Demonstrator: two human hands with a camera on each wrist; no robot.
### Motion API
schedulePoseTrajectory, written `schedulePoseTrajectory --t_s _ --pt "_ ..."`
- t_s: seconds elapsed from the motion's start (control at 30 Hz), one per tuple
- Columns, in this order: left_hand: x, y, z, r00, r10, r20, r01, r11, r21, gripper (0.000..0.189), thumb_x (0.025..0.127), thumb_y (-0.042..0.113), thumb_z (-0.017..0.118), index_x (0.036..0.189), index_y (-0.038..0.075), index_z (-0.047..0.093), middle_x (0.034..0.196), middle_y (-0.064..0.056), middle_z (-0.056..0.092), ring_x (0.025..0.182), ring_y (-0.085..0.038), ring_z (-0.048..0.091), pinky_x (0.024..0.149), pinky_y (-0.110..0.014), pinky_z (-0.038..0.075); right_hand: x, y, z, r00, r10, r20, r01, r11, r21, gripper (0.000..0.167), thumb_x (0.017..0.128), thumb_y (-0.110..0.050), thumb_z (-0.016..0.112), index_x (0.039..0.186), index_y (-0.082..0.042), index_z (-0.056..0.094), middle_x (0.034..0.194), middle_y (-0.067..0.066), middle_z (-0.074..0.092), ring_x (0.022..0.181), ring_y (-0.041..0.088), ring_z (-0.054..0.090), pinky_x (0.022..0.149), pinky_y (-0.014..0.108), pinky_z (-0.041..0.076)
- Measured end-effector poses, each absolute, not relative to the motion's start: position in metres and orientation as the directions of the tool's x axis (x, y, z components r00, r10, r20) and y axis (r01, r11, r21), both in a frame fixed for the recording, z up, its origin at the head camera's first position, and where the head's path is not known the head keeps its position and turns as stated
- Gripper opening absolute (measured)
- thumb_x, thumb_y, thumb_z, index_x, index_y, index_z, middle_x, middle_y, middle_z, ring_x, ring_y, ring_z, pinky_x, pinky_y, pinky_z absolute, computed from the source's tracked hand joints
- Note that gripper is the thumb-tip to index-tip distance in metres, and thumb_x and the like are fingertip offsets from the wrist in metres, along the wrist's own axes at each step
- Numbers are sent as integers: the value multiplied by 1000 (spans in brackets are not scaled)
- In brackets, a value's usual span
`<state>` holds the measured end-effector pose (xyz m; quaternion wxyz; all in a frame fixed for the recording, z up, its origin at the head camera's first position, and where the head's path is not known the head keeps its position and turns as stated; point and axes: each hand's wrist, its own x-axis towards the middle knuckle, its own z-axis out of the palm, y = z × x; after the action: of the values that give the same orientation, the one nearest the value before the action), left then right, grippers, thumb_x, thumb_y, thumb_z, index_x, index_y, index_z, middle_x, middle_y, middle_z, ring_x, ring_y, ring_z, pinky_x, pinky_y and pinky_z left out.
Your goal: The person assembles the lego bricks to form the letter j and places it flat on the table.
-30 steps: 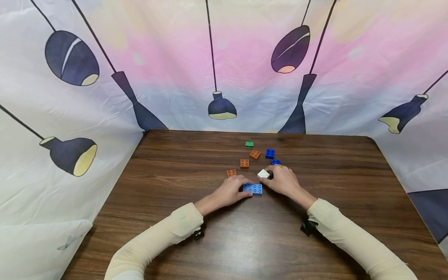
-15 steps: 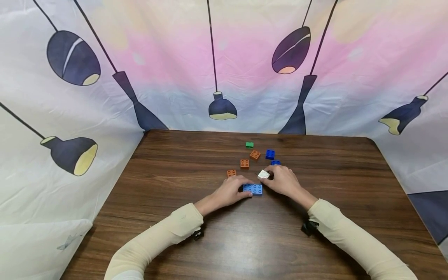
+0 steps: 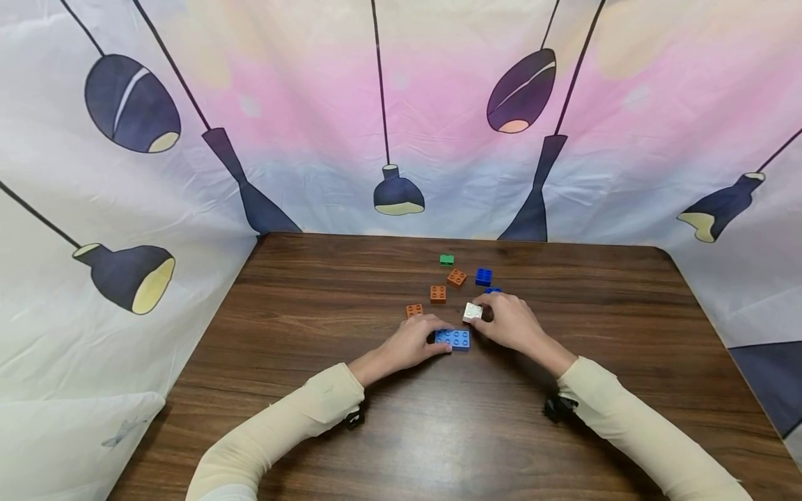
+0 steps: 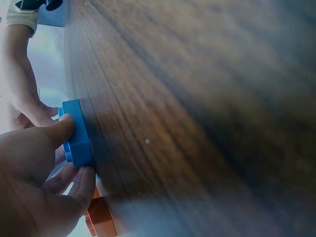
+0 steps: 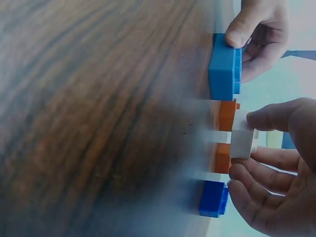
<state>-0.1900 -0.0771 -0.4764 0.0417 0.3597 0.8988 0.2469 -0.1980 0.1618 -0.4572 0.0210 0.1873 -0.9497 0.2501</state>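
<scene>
My left hand (image 3: 413,341) grips the left end of a light blue toy building brick (image 3: 459,339) lying on the table. In the left wrist view its thumb presses the near side of that light blue brick (image 4: 79,136). My right hand (image 3: 515,323) pinches a smaller white brick (image 3: 473,312) between thumb and fingers, just behind and right of the light blue one. The right wrist view shows the white brick (image 5: 243,138) held off the tabletop, studs toward the palm. A dark blue brick (image 3: 493,291) behind the right hand is partly hidden.
Three orange bricks, one left (image 3: 414,309), one central (image 3: 438,294) and one farther back (image 3: 457,277), lie beyond my hands. Another dark blue brick (image 3: 484,277) and a green brick (image 3: 447,260) sit behind. A printed cloth (image 3: 338,195) hangs past the wooden table's (image 3: 326,278) far edge.
The white brick has turned slightly in my right fingers, and the right hand and forearm have shifted a little to the right. My left hand and the light blue brick stay put.
</scene>
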Motion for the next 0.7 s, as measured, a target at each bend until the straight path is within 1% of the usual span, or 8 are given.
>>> schedulePoseTrajectory --t_s 0.1,0.23,0.33,0.43,0.57,0.7 --pt "-191 -77 -477 -738 666 107 627 619 473 39 96 30 73 129 8 70 122 -6 71 112 -21 65 96 -40 51 -196 163 -455 -924 -355 144 -380 801 -463 36 91 -23 78 120 -4 73 103 11 73 71 14 59 60 33 45" --pt "-192 -77 -479 -741 664 100 621 621 478 40 97 31 73 130 8 70 123 -6 71 113 -20 65 96 -40 51 -192 163 -451 -914 -369 165 -403 796 -452 36 92 -24 77 122 -4 73 114 13 73 84 20 67 66 37 51" --pt "-192 -77 -479 -743 663 94 616 622 484 40 97 31 73 130 9 69 123 -7 71 113 -20 65 97 -40 51 -189 164 -449 -905 -385 182 -425 787 -448 35 93 -24 76 122 -4 73 115 13 73 91 24 69 71 41 54" --pt "-192 -77 -479 -744 662 92 614 623 484 40 97 31 73 130 9 69 123 -6 71 114 -20 65 97 -40 50 -186 165 -447 -894 -404 196 -448 775 -446 34 93 -23 77 121 -4 73 115 12 73 94 25 70 73 43 55" --pt "-192 -77 -479 -745 661 91 614 625 482 42 96 32 73 131 9 69 123 -6 71 114 -20 65 97 -40 50 -181 167 -444 -883 -418 212 -468 762 -448 34 92 -23 78 120 -5 73 113 12 73 94 26 70 74 45 56" --pt "-192 -77 -479 -743 663 97 619 624 477 42 96 32 73 131 9 69 122 -5 71 113 -20 65 96 -40 51 -177 168 -443 -880 -423 216 -474 757 -449 34 92 -23 78 120 -5 73 113 11 73 93 25 70 73 43 56"
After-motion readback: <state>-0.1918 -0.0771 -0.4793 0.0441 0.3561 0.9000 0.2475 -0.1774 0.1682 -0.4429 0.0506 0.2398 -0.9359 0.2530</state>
